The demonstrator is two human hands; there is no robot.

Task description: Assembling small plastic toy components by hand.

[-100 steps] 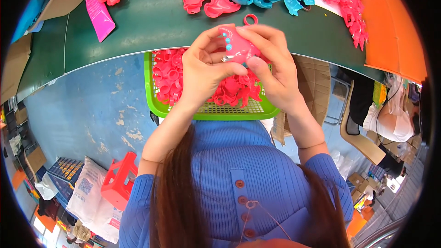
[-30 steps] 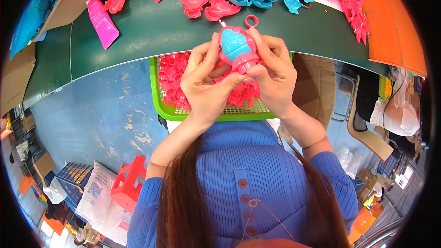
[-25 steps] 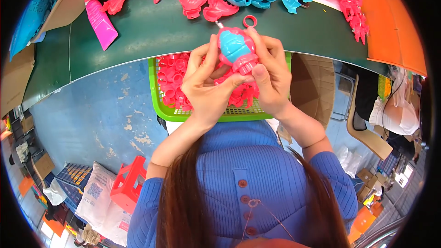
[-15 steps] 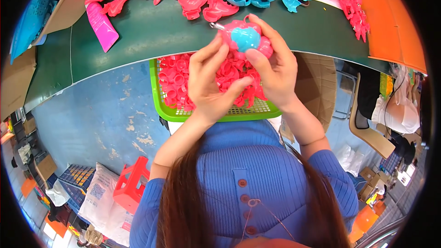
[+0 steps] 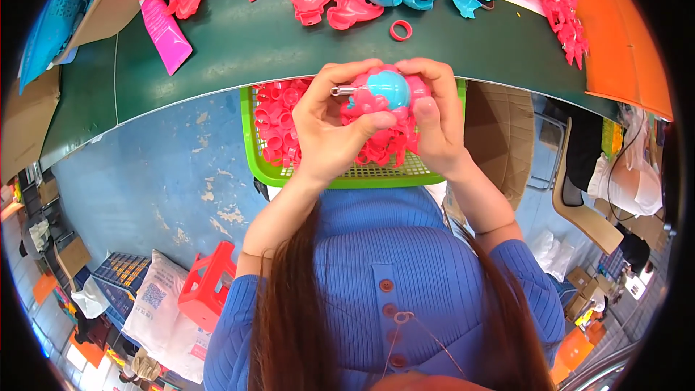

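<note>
Both hands meet above the green basket [image 5: 326,174], the left hand [image 5: 334,130] and right hand [image 5: 433,119] clasping a pink toy [image 5: 380,94] with a blue dome between their fingers. Beneath them, the basket holds pink plastic pieces [image 5: 279,119].

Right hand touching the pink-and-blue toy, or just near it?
Touching. The head view shows the right hand wrapped on the pink-and-blue toy, thumb pressed against its side, fingers curled over the top.

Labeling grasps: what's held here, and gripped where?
A pink toy with a blue dome, held by both hands: left hand fingers on its left side, right hand fingers on its right side.
</note>
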